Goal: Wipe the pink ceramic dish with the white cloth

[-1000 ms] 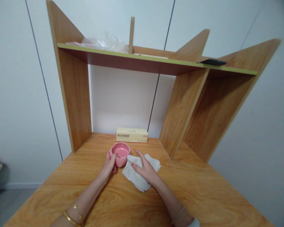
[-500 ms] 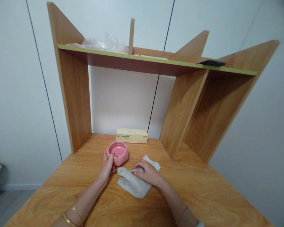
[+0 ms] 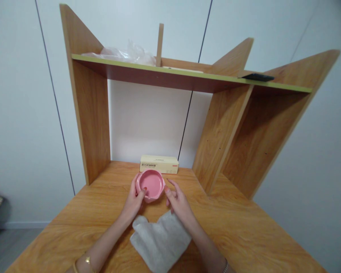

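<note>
My left hand (image 3: 136, 197) grips a small pink bowl (image 3: 152, 183) with angular sides, its thumb over the near rim and the other fingers behind the left side. The bowl tilts so that its smooth inside faces me. At the bowl's right edge is my right hand (image 3: 178, 199), index finger stretched out and thumb tip at or very near the rim. A grey cloth (image 3: 160, 242) lies spread and rumpled nearer to me, between my forearms. Its upper right part meets the underside of my right hand; whether any finger holds it is hidden.
A cream box (image 3: 159, 165) with printed text stands just behind the bowl on the wooden desk (image 3: 238, 231). Upright wooden panels (image 3: 93, 125) carry a shelf (image 3: 159, 77) above. Clear plastic bagging (image 3: 127, 55) and a dark flat object (image 3: 258, 77) lie on that shelf.
My right hand has moved from the cloth up to the bowl's right edge. The cloth has shifted towards me and spread wider. My left hand has brought the bowl rightward and tilted it.
</note>
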The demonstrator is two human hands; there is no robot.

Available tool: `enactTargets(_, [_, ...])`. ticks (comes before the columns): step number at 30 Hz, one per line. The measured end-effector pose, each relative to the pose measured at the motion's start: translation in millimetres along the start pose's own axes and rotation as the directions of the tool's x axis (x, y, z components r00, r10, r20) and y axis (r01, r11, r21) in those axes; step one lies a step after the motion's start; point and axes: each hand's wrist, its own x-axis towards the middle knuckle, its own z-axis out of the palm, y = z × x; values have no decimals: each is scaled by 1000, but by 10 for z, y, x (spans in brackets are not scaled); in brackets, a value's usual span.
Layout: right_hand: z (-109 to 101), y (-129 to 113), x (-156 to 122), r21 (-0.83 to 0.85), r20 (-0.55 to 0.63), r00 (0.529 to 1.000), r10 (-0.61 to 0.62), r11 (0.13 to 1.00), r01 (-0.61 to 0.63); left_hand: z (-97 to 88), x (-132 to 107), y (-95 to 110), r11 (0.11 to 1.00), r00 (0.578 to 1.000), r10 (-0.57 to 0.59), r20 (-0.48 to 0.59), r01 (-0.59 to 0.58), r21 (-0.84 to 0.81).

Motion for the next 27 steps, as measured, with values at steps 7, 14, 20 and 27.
enactTargets(7, [-91, 54, 51, -157, -191, 978, -80, 986, 50, 132, -187, 113, 975, 956, 95, 279, -146, 165])
enactTargets(14, [-627, 230, 317, -357, -272, 941, 202, 887, -294, -135, -10, 216, 946, 846, -113, 521, -69, 318])
enactTargets(20, [-891, 472, 361, -404, -310, 902, 299, 818, -410, -447, 105, 230, 930, 575, -283, 767, -29, 366])
enactTargets(27, [-893, 379, 313, -472, -357, 886, 295, 762, -444, -558, 83, 195, 908, 343, -402, 849, 29, 418])
